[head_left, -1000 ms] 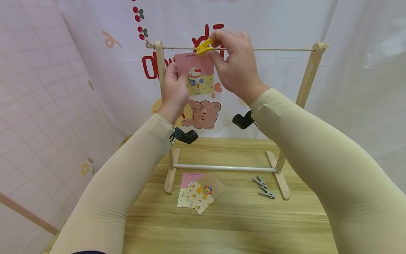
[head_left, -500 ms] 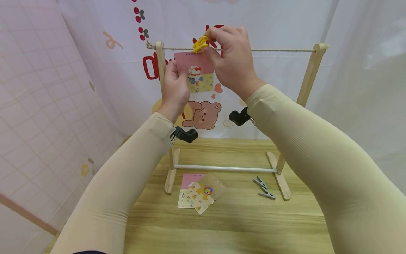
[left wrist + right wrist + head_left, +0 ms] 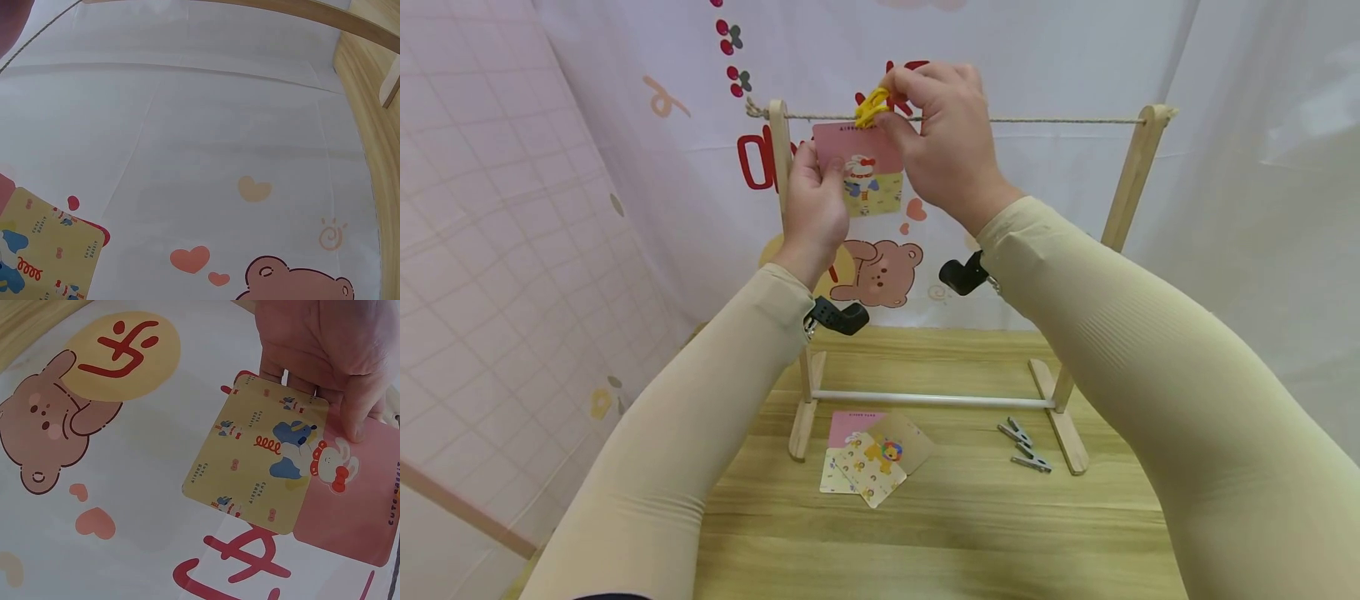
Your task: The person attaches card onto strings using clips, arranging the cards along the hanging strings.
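My left hand (image 3: 822, 204) pinches the left side of a pink and yellow card (image 3: 880, 179), its thumb on the printed face and fingers behind. A rabbit is printed on the card, which hangs upright just below the rope (image 3: 1067, 120). At the card's top edge, my right hand (image 3: 951, 137) pinches a yellow clothespin (image 3: 872, 108) between thumb and fingers, and the clothespin overlaps both rope and card. The right wrist view shows the left thumb (image 3: 357, 419) pressed on the card (image 3: 275, 462). In the left wrist view only a corner of the card (image 3: 56, 244) shows.
A wooden stand's left post (image 3: 779, 142) and right post (image 3: 1131, 179) carry the rope. Below, several cards (image 3: 874, 467) lie overlapping on the wooden table (image 3: 970, 533). Two grey clothespins (image 3: 1028, 457) lie beside the stand's right foot (image 3: 1067, 442). A printed cloth hangs behind.
My right hand and the yellow clothespin have shifted slightly left along the rope, and the clothespin has tilted more upright. The card's lower edge has risen a little; my left hand stays nearly still.
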The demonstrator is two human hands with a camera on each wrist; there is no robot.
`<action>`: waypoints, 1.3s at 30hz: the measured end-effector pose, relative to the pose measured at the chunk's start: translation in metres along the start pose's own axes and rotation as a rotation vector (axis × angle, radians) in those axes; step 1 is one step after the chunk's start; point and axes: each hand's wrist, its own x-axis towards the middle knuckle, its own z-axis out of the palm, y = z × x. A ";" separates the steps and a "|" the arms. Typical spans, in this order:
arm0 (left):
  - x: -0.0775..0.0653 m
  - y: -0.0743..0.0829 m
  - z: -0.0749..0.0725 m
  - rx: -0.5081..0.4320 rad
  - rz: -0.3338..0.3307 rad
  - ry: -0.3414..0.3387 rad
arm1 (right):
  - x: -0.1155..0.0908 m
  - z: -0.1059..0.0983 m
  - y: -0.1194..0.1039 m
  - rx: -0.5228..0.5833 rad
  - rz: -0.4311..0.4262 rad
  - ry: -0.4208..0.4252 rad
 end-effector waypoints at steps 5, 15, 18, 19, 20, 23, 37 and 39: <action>0.001 0.000 0.000 0.032 -0.013 0.006 | 0.000 0.001 -0.001 -0.015 0.032 -0.026; 0.001 -0.004 -0.002 0.059 -0.023 -0.003 | -0.001 0.003 -0.002 -0.023 0.062 -0.067; 0.000 -0.006 -0.002 0.099 -0.022 -0.005 | -0.002 0.004 -0.002 -0.026 0.069 -0.082; -0.001 -0.007 -0.003 0.107 -0.021 -0.006 | -0.002 0.004 -0.002 -0.028 0.073 -0.087; -0.001 -0.008 -0.003 0.112 -0.021 -0.006 | -0.002 0.004 -0.002 -0.030 0.076 -0.092; -0.001 -0.009 -0.003 0.116 -0.009 -0.007 | -0.002 0.005 -0.002 -0.038 0.081 -0.104; -0.004 -0.010 -0.002 0.150 -0.008 -0.018 | -0.004 0.007 -0.001 -0.060 0.078 -0.139; -0.004 -0.010 -0.003 0.148 -0.004 -0.019 | -0.004 0.007 -0.001 -0.054 0.077 -0.140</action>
